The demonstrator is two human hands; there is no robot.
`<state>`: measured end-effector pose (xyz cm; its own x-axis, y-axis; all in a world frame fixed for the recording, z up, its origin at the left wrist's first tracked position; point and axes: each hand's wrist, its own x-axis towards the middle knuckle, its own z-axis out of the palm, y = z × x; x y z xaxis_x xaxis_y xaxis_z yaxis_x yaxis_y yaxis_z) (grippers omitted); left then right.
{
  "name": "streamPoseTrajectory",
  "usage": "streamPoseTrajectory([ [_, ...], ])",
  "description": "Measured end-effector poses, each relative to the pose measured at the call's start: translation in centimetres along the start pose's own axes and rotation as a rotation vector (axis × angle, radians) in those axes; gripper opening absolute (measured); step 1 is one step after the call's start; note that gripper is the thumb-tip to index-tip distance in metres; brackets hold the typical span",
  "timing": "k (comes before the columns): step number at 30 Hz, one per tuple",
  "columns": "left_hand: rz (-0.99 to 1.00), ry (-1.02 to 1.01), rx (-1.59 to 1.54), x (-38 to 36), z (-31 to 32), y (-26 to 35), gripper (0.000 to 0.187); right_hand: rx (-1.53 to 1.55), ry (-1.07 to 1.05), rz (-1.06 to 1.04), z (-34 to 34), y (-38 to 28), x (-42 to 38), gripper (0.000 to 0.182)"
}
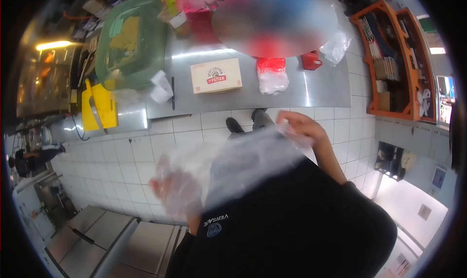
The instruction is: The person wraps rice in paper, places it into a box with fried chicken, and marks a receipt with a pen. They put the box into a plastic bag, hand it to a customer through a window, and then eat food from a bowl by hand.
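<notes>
A clear plastic bag point(248, 156) is stretched between my two hands in front of my black shirt. The fingers of my right hand point(306, 128) are pinched on its upper right end. My left hand point(177, 190) is at the other end, covered by the film and smeared by motion, with fingertips showing at the left. Beyond the hands, a printed cardboard food box point(215, 76) stands closed on the steel table point(311, 90). A stack of red and white plastic bags point(272, 76) lies to the right of the box.
A green lidded tub point(131, 44) stands on the table's left, near a knife point(95, 111) on a yellow cutting board point(109, 110). An orange shelf point(394, 59) is at right, steel cabinets point(87, 234) lower left. Another person point(34, 156) is far left. A blurred oval covers the table's back.
</notes>
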<state>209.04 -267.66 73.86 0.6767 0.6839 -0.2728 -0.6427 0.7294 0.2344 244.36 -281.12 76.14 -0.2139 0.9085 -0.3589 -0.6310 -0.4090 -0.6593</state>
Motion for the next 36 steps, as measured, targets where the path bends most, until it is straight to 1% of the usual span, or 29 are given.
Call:
streamPoseTrajectory([
  [1, 0.000, 0.050, -0.035, 1.3, 0.1, -0.4, 0.021, 0.012, 0.198, 0.053, -2.5, 1.7, 1.0, 0.033],
  [2, -0.030, 0.158, 0.018, 2.8, 0.2, -1.0, 0.022, 0.023, 0.396, 0.111, -5.3, 3.5, 2.0, 0.034],
  [4, -0.116, 0.328, 0.257, 5.4, 0.7, -2.4, 0.026, -0.812, 0.807, -0.061, -11.4, 6.1, 3.8, 0.031],
  [6, -0.281, 0.326, 0.903, 6.6, 1.0, -3.9, 0.028, -0.747, 0.993, -0.223, -11.7, 4.6, 5.6, 0.039],
  [8, -0.384, 0.214, 1.466, 8.5, 1.2, -5.4, 0.037, -1.236, 1.012, -0.266, -13.5, 4.7, 8.7, 0.037],
  [9, -0.428, 0.120, 1.708, 9.2, 1.1, -6.0, 0.044, -1.479, 1.010, -0.280, -14.0, 5.6, 9.5, 0.036],
  [10, -0.458, 0.016, 1.945, 10.2, 1.2, -6.7, 0.052, -1.470, 1.051, -0.251, -14.2, 5.8, 10.0, 0.035],
  [11, -0.557, -0.032, 2.080, 11.4, 1.4, -7.4, 0.061, -1.468, 1.086, -0.232, -14.7, 5.3, 10.7, 0.035],
  [12, -0.472, -0.067, 2.174, 12.5, 1.6, -8.2, 0.059, -1.464, 1.117, -0.203, -15.1, 5.1, 11.1, 0.034],
  [14, -0.320, -0.152, 2.360, 14.3, 1.5, -10.1, 0.056, -1.430, 1.112, -0.198, -16.1, 5.5, 11.1, 0.033],
  [15, -0.248, -0.179, 2.351, 15.6, 1.5, -11.2, 0.053, -1.418, 1.112, -0.206, -16.7, 4.9, 11.3, 0.032],
  [17, -0.121, -0.239, 2.327, 17.7, 1.2, -13.6, 0.047, -1.258, 1.246, -0.352, -14.9, 4.5, 11.1, 0.028],
  [18, -0.042, -0.193, 2.299, 19.0, 1.2, -14.9, 0.046, -1.177, 1.309, -0.430, -14.4, 3.9, 11.1, 0.026],
  [20, 0.097, -0.115, 2.235, 20.9, 1.0, -17.7, 0.047, -1.210, 1.213, -0.335, -15.8, 4.4, 10.8, 0.022],
  [21, 0.113, -0.111, 2.215, 21.7, 0.7, -18.7, 0.049, -1.224, 1.167, -0.293, -16.6, 4.5, 10.7, 0.021],
  [23, 0.146, -0.093, 2.175, 23.4, 0.3, -20.2, 0.056, -1.260, 1.209, -0.531, -16.8, 4.7, 10.6, 0.019],
  [24, 0.160, -0.072, 2.155, 24.1, 0.5, -20.9, 0.056, -1.277, 1.225, -0.653, -16.7, 4.6, 10.5, 0.018],
  [26, 0.172, -0.031, 2.111, 24.9, 0.6, -22.5, 0.055, -1.158, 1.164, -0.663, -16.5, 4.9, 9.9, 0.018],
  [27, 0.216, -0.032, 2.096, 25.6, 0.2, -23.2, 0.057, -1.100, 1.135, -0.667, -16.4, 5.1, 9.5, 0.018],
  [29, 0.304, -0.033, 2.059, 27.2, -0.7, -24.7, 0.060, -1.125, 1.174, -0.637, -15.7, 4.7, 8.8, 0.017],
  [32, 0.370, -0.028, 2.016, 28.5, -1.5, -25.7, 0.061, -1.226, 1.288, -0.641, -14.0, 3.7, 7.7, 0.016],
  [33, 0.357, -0.032, 2.047, 28.6, -1.3, -25.7, 0.062, -1.266, 1.334, -0.652, -13.7, 3.5, 7.4, 0.015],
  [36, 0.340, -0.052, 2.095, 28.9, -1.1, -25.8, 0.065, -0.930, 1.210, -0.675, -14.5, 3.5, 7.2, 0.011],
])
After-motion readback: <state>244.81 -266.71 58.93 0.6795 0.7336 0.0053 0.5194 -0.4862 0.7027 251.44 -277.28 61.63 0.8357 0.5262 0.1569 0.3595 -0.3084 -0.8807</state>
